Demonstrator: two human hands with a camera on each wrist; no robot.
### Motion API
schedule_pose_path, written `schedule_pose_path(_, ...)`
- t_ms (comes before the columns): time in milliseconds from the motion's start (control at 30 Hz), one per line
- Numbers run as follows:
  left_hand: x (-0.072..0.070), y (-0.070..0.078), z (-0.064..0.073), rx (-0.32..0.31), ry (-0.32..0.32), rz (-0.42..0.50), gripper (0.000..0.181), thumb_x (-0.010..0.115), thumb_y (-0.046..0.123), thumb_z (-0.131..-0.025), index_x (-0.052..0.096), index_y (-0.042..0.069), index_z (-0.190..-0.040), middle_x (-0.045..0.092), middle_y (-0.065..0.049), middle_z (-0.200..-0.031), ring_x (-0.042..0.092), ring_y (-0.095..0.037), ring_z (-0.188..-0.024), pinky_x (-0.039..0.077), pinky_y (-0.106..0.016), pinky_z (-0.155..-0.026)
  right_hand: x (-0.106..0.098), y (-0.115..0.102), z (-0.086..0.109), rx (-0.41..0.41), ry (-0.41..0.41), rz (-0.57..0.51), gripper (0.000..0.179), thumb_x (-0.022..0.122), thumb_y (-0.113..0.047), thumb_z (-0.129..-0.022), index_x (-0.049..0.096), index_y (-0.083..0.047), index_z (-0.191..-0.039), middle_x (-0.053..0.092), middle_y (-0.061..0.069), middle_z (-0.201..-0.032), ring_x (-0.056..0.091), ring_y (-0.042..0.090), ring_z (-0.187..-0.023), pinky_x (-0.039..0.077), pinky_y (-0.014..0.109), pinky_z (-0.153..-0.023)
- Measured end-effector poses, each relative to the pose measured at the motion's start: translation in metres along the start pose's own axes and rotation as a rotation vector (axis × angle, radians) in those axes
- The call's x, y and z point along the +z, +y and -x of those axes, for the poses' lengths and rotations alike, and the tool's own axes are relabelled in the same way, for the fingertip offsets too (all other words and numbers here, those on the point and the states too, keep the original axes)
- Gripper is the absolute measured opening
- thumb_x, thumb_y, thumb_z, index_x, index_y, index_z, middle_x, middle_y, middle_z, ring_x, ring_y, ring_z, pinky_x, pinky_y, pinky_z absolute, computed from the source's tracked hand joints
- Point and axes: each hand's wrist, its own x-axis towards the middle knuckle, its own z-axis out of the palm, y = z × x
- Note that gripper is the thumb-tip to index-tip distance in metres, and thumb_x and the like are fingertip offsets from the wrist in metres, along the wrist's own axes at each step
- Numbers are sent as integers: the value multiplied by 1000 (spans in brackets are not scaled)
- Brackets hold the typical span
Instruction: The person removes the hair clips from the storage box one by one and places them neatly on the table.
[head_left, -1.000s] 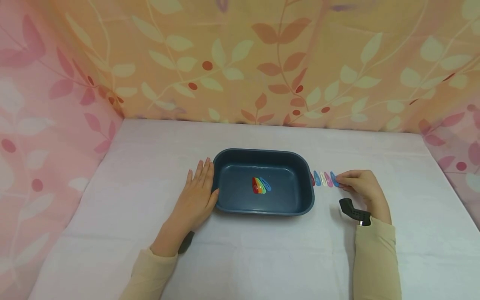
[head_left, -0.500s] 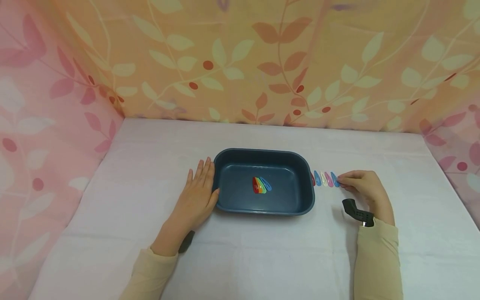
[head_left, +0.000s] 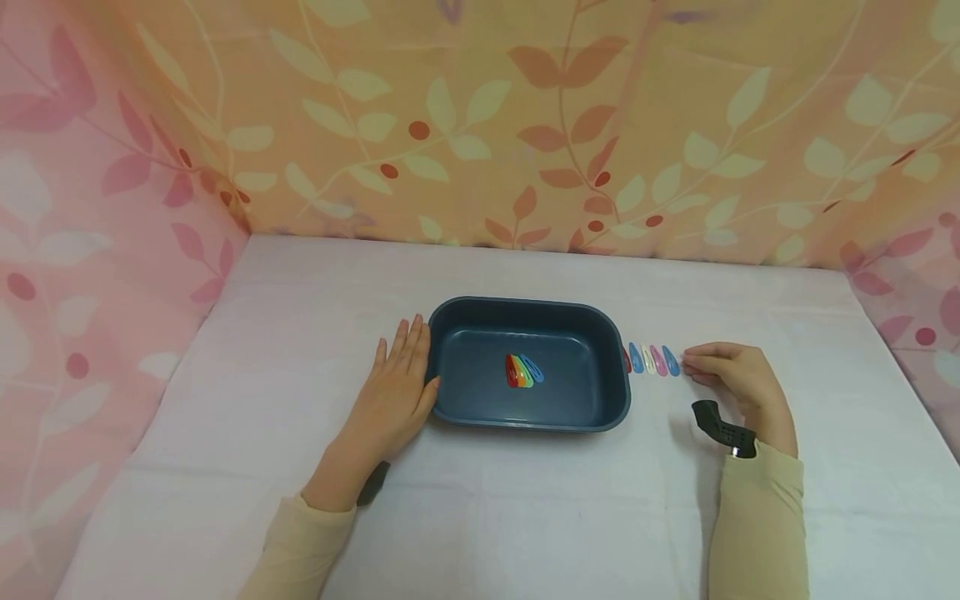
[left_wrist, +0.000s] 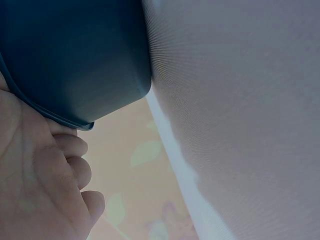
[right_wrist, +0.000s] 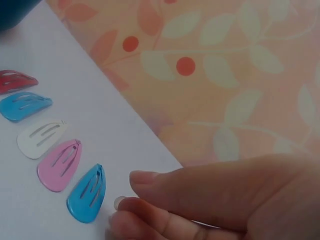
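Observation:
A dark blue tray [head_left: 525, 305] sits mid-table with several coloured hair clips [head_left: 522, 371] fanned on its floor. My left hand [head_left: 392, 393] lies flat on the white cloth, fingers straight, its thumb side against the tray's left wall [left_wrist: 75, 55]. Right of the tray lies a row of clips: red [right_wrist: 15, 81], blue [right_wrist: 25, 105], white [right_wrist: 41, 137], pink [right_wrist: 59, 164] and another blue clip [right_wrist: 87, 192]. My right hand [head_left: 731, 379] rests just right of that last blue clip [head_left: 672, 362], thumb and forefinger tips together, a small gap from it, holding nothing.
A white cloth [head_left: 525, 500] covers the table. Leaf-patterned fabric walls [head_left: 480, 125] close in the back and both sides. A black wrist-mounted device [head_left: 716, 421] sticks out at my right cuff.
My right hand has slid a little to the right, and its fingertips have come off the end blue clip. The left hand and the tray have not moved.

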Motion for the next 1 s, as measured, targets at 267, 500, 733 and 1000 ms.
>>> schedule_pose_path(267, 0, 1, 0, 0, 1, 4, 68, 43, 27, -98, 10, -6, -148, 4, -17, -156, 0, -30, -143, 4, -50, -113, -1, -8, 4, -29, -14, -149, 13, 61, -9, -91, 74, -12, -89, 69, -11, -79, 67, 4, -75, 53, 20, -71)
schedule_pose_path(500, 1, 1, -2, 2, -5, 13, 68, 41, 27, -98, 9, -5, -148, 3, -16, -156, -1, -29, -143, 4, -50, -113, 1, -15, 8, -65, -11, -181, 14, 65, -10, -89, 75, -17, -83, 70, -9, -78, 68, 4, -74, 53, 20, -68)
schedule_pose_path(733, 1, 1, -2, -2, -8, 10, 68, 41, 27, -98, 9, -5, -149, 2, -16, -156, -3, -28, -143, 4, -50, -113, 4, -20, 10, -119, -31, -138, 15, 63, -13, -91, 74, -4, -95, 70, -10, -81, 68, 5, -75, 53, 20, -70)
schedule_pose_path(1000, 0, 0, 0, -3, 2, 8, 68, 44, 26, -98, 11, -6, -148, 4, -17, -156, 0, -30, -143, 5, -50, -113, 11, -28, 12, -158, -58, -194, 10, 66, -11, -89, 76, -11, -89, 70, -9, -83, 68, 5, -76, 53, 19, -70)
